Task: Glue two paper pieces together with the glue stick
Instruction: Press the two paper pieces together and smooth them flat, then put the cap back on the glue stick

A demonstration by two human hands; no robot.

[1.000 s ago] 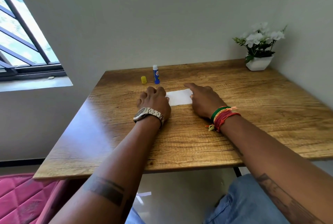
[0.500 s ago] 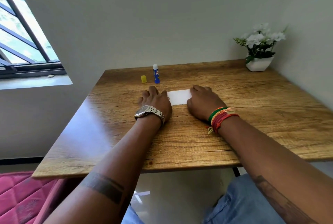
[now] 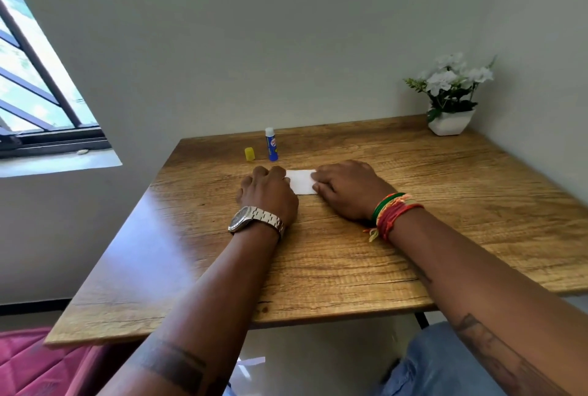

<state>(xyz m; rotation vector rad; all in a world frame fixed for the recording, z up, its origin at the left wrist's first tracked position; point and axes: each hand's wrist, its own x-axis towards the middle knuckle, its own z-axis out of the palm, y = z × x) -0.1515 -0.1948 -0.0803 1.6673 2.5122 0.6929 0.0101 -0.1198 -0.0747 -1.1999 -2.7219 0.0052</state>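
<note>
A small white paper (image 3: 301, 181) lies flat on the wooden table (image 3: 413, 236). My left hand (image 3: 269, 193) rests knuckles-up on its left end, fingers curled down onto it. My right hand (image 3: 346, 188) covers its right end the same way. Only the middle strip of paper shows between them, so I cannot tell one sheet from two. Behind the hands a blue glue stick (image 3: 271, 149) stands upright with its white glue tip bare. Its yellow cap (image 3: 249, 153) stands just to its left.
A white pot of white flowers (image 3: 450, 99) sits in the table's far right corner by the wall. A window (image 3: 35, 83) is at the left. A pink cushion (image 3: 35, 364) lies below the table's near left corner.
My right hand's fingers, stretched out over the paper a second ago, have curled in and slid left. The visible strip of paper is narrower. My left hand stays put.
</note>
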